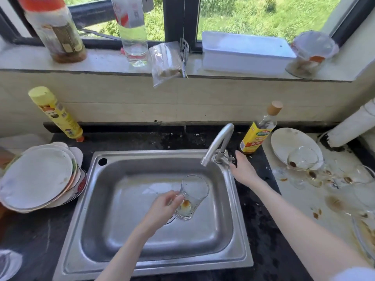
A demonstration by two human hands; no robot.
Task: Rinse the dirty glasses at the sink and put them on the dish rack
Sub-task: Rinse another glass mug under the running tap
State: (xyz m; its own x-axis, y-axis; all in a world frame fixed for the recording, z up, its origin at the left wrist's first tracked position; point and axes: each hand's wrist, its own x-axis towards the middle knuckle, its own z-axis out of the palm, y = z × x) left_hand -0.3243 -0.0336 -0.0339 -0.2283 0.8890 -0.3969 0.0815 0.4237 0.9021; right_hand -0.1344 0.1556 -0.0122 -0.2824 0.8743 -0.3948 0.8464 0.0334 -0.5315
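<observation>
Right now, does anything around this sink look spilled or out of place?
Yes. Brown spills stain the pale counter right of the sink, around the dirty glasses, some tipped over. On the windowsill, a plastic bag hangs over the edge.

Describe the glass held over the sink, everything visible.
The glass is a clear, straight-sided tumbler that looks like thick glass, with a heavy base. Brown residue sits inside near the bottom. It is tilted, its mouth angled up toward the faucet spout and its base lower, toward the person. The left hand grips it near the base, fingers curled round the wall. It hangs above the sink basin, touching nothing else. No water is visibly running.
</observation>
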